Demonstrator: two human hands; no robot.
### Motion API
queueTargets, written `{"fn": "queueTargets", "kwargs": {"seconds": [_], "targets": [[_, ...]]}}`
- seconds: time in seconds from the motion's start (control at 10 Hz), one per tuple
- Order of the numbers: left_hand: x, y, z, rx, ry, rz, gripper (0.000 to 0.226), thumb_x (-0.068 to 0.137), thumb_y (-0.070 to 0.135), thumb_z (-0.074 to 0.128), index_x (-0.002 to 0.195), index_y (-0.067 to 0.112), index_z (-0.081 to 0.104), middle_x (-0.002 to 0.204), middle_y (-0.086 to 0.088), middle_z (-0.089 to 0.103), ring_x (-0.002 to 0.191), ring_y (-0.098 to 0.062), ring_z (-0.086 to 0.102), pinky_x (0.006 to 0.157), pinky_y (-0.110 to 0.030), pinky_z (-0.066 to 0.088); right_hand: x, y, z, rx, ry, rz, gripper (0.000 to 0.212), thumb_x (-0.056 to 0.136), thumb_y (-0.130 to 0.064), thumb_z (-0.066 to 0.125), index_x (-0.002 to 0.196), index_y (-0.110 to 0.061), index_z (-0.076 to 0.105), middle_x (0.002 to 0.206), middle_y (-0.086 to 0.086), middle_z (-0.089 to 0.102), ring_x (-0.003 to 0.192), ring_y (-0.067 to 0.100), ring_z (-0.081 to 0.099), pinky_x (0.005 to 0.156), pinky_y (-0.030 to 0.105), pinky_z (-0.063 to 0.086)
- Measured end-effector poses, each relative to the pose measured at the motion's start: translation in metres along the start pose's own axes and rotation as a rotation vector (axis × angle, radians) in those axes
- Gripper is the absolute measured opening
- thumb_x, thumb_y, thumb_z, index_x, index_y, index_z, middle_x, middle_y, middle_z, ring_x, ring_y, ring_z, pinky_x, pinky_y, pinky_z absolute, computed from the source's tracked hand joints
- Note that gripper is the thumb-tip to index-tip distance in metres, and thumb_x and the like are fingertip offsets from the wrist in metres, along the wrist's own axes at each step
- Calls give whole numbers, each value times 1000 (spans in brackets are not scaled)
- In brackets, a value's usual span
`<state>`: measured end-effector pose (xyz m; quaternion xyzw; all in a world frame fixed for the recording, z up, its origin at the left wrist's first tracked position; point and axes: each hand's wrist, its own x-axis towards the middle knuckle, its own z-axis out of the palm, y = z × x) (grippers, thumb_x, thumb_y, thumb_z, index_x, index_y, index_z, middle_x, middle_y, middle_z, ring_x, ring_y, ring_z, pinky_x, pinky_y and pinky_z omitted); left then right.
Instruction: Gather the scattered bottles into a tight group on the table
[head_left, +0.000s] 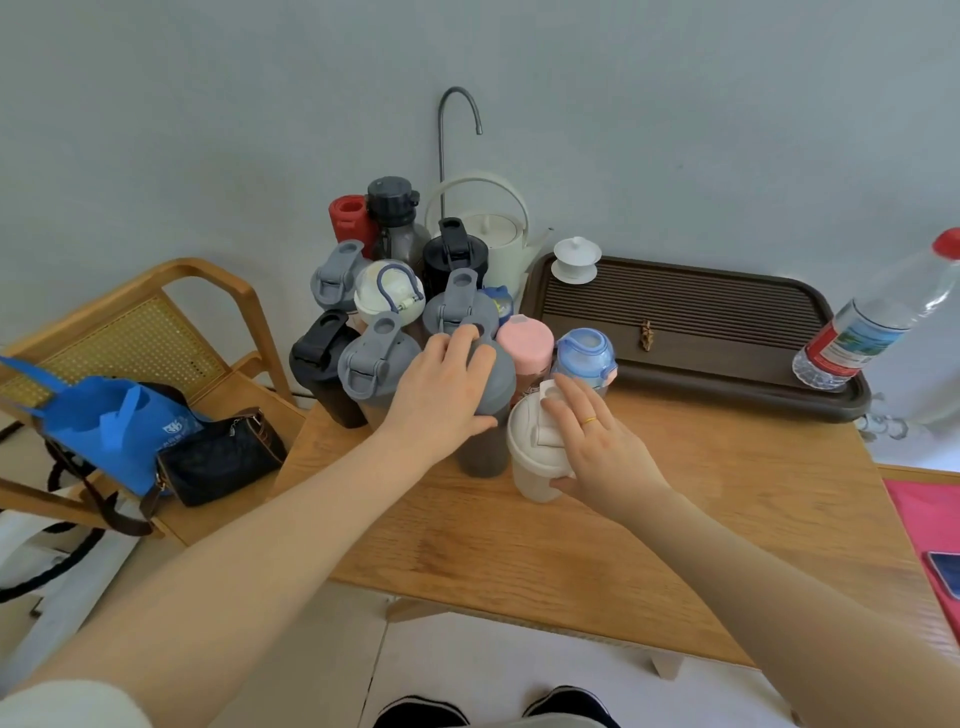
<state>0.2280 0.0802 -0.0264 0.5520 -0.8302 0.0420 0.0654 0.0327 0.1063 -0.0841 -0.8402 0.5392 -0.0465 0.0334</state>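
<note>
Wooden worktop (623, 545) carried most bottles clustered. My left hand (447, 387) gripped a grey-lidded shaker (493, 415); right hand (597, 441) held the cream cup (535, 457). Water bottle (872, 322) remained apart.

Matt plastic bottles (378, 358), smooth grained wooden table (571, 545), glossy dark ribbed tray (727, 317).

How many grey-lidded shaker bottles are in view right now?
4. One at the cluster's back left, one in the middle, one front left beside the black shaker, and one under the left hand, its lid edge showing. Others may be hidden.
</note>
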Motion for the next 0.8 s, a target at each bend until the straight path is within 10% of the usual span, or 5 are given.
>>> {"fn": "queueTargets", "kwargs": {"seconds": [0.3, 0.5, 0.6, 0.8], "targets": [[2, -13, 2, 28, -110, 111, 80, 79, 36, 68, 141, 14, 21, 154, -14, 10, 135, -33, 22, 107, -43, 30, -6, -16, 23, 135, 183, 195, 74, 53, -17, 87, 106, -17, 35, 143, 19, 44, 117, 43, 53, 67, 45, 60], [-3, -27, 5, 8, -110, 232, 82, 85, 24, 62, 146, 17, 8, 158, -9, -2, 140, -28, 17, 108, -40, 31, -1, -24, 21, 161, 213, 318, 67, 67, -16, 78, 116, -15, 34, 153, 15, 28, 135, 40, 34, 90, 49, 52], [-4, -33, 3, -95, -131, 244, 84, 85, 28, 62, 146, 15, 7, 158, -8, -5, 141, -26, 17, 108, -39, 31, 2, -30, 10, 116, 110, 391, 72, 76, -23, 72, 134, -12, 30, 159, 6, 6, 146, 29, 8, 113, 41, 25], [-16, -53, -9, -162, -117, 304, 76, 87, 34, 56, 146, 14, 12, 158, -6, 5, 142, -24, 16, 112, -39, 25, -11, -41, -17, 122, -5, 394, 86, 79, -30, 69, 145, -17, 16, 160, 2, 3, 146, 23, 8, 116, 38, 21]]}}
